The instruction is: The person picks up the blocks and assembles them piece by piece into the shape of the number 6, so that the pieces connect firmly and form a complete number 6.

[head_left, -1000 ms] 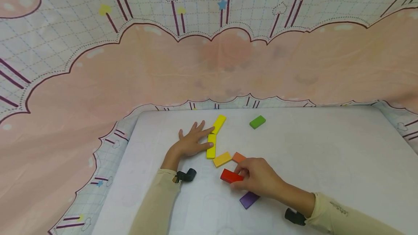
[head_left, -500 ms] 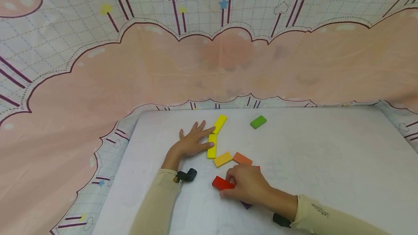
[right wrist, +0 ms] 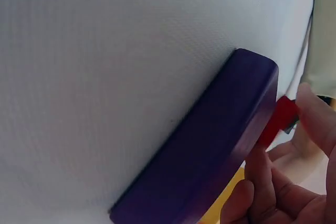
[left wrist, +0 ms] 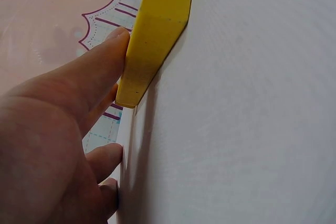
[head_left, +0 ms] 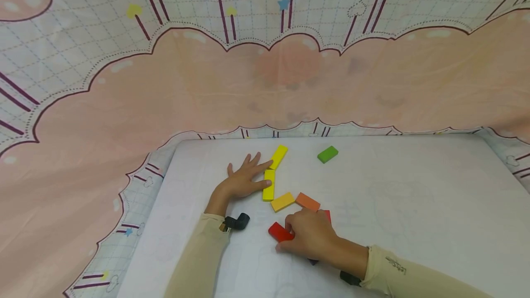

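Note:
My left hand [head_left: 242, 182] lies spread on the table, its thumb on a yellow block [head_left: 268, 194] and its index fingertip at a second yellow block [head_left: 279, 154]. In the left wrist view the thumb touches the side of a yellow block [left wrist: 152, 40]. My right hand [head_left: 312, 233] pinches a red block [head_left: 279, 232] between thumb and fingers; the right wrist view shows this red block [right wrist: 277, 123] too. Another red block [head_left: 328, 215] is mostly hidden behind that hand. The purple block [right wrist: 199, 145] lies close by, nearly covered in the head view.
An amber block [head_left: 283, 202] and an orange block [head_left: 308, 201] lie end to end beyond the right hand. Farther back on the white table [head_left: 414, 206] is a green block [head_left: 327, 154]. A patterned cloth [head_left: 352, 91] hangs behind the table.
My right hand has moved left and slightly toward me with the red block, which has turned a little. More of the orange block and another red block now show. The left hand stays put.

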